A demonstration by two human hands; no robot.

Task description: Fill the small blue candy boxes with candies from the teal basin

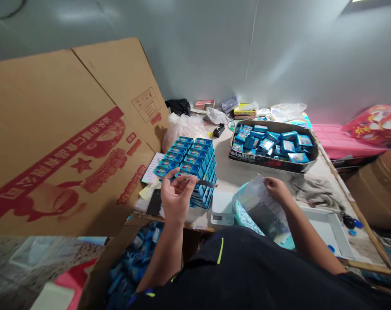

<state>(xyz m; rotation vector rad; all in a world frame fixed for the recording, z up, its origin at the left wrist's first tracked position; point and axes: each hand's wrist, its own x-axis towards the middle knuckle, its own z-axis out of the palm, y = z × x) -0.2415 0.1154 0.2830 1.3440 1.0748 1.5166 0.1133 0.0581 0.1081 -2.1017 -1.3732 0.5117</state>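
The left hand (pixel 176 196) pinches a thin dark strip (pixel 204 184) in front of the stacked blue boxes (pixel 190 165) on the surface (pixel 234 174). The right hand (pixel 277 189) grips a clear plastic bag (pixel 258 202) above a teal basket (pixel 242 215).

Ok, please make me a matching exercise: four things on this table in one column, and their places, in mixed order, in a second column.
Things:
1. stack of blue boxes
2. cardboard tray
3. clear bag
4. white scale

Places:
A. far right, full of loose blue boxes
B. in the right hand
C. behind the left hand
D. near edge, between the two hands

Pairs: 1-C, 2-A, 3-B, 4-D
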